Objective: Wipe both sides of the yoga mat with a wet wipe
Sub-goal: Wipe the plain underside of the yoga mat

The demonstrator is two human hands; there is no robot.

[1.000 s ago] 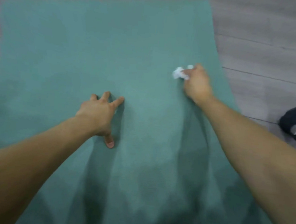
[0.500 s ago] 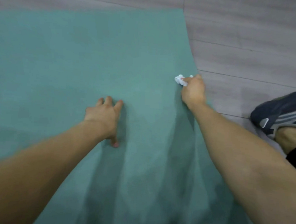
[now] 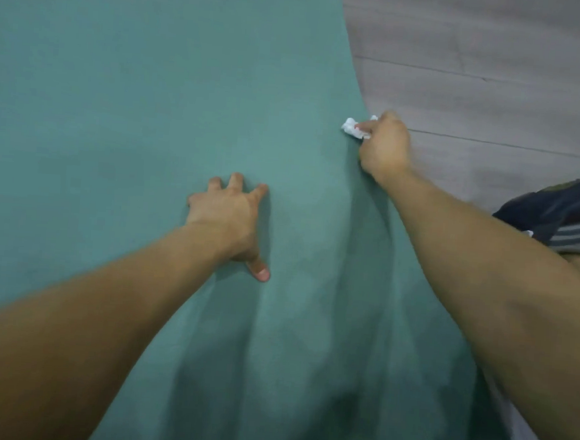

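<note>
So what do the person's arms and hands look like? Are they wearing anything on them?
Both arms are bare, with no sleeves showing. The left hand and right hand have no gloves, and I can't see any rings, watch or bracelets. The left thumbnail is short and plain.

Mat (image 3: 152, 107) bare far-left; shoe (image 3: 563, 218) blocks floor (image 3: 498, 62) near-right.
</note>
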